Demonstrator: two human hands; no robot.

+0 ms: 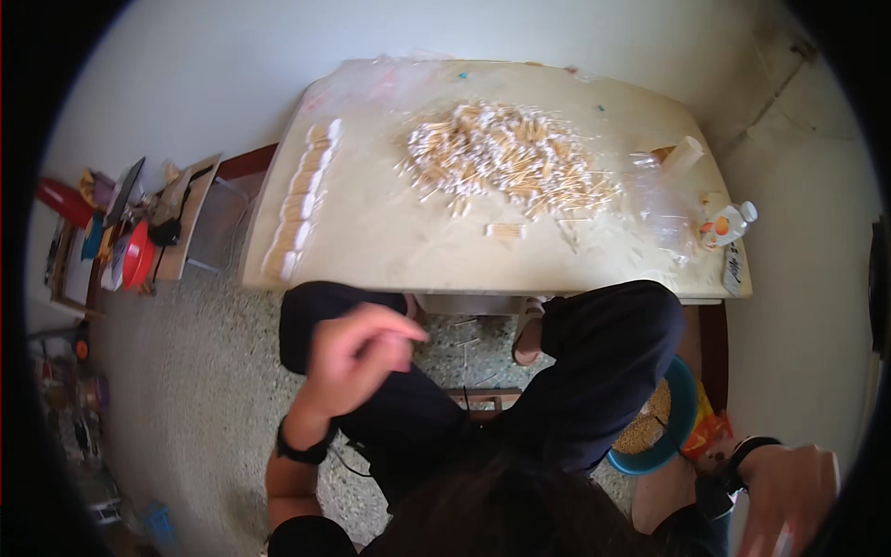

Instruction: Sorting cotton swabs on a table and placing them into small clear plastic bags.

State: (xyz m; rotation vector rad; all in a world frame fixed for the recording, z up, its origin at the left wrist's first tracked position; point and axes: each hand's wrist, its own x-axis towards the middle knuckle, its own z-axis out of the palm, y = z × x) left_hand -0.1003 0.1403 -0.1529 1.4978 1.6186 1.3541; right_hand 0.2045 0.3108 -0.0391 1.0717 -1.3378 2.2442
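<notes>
Here on my feed, a heap of cotton swabs (510,153) sprawls over the worktop (380,246); just in front of it, one small bundle (506,230); left of it, a row of bundles (299,209). I've got the left hand (364,357) front-left of the heap, narrow, fingers bent! Right hand (789,492), far front-right, blurred: I can't tell its grip.

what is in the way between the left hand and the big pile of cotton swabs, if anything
Nothing visible blocks it. The left hand is over the lap, short of the table, with only its front edge to pass. The small row of swabs lies right of the direct line to the pile.
</notes>
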